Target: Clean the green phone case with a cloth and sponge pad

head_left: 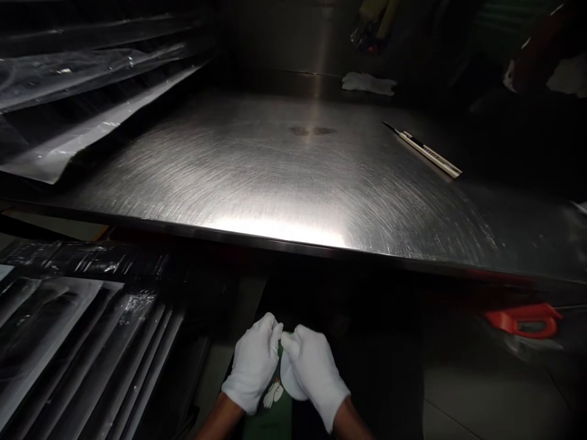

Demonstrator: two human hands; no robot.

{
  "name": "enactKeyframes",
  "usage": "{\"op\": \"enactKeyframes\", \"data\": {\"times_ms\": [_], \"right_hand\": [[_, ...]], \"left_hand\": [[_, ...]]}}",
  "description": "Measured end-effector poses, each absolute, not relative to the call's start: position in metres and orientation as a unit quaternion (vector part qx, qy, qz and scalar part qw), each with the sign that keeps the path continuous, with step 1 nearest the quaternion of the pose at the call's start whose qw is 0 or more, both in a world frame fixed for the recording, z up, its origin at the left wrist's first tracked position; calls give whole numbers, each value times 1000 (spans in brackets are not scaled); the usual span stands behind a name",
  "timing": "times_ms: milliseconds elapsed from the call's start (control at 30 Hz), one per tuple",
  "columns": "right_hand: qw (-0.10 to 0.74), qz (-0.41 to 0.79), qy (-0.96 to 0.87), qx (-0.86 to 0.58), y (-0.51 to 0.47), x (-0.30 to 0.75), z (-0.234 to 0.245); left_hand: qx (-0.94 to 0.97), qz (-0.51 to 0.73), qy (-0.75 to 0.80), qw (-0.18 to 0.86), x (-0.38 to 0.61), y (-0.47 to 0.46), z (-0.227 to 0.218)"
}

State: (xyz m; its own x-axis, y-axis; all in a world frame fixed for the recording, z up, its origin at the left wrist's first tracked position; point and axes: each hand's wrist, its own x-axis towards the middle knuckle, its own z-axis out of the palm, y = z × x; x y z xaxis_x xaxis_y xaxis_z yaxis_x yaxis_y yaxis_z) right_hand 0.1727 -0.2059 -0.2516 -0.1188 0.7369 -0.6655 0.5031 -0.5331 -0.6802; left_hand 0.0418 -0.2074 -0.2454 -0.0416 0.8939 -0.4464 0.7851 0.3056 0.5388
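My left hand (255,363) and my right hand (316,373), both in white gloves, are close together in front of my body, below the table's front edge. The fingers of each are closed in a pinch, with the fingertips nearly meeting. A white rounded, flat piece (290,374) hangs under my right hand, partly covered by it; its kind is not clear. Whatever lies between the left fingertips is too small to make out. Just below, small white shapes (274,393) show against a green surface (270,421).
A scratched metal table (257,165) spans the view. On it lie a slim pale cutter (426,153) and a crumpled white cloth or glove (369,84). Plastic-wrapped sheets are stacked at left (101,122) and lower left (87,342). A red handle (525,321) sits lower right. Another person's arm (541,55) shows upper right.
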Motion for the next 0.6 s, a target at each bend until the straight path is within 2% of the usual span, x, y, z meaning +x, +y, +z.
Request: {"op": "enactKeyframes", "data": {"times_ms": [600], "right_hand": [[106, 491, -529, -683, -212, 170, -252]], "left_hand": [[597, 22, 724, 346, 52, -203, -237]]}}
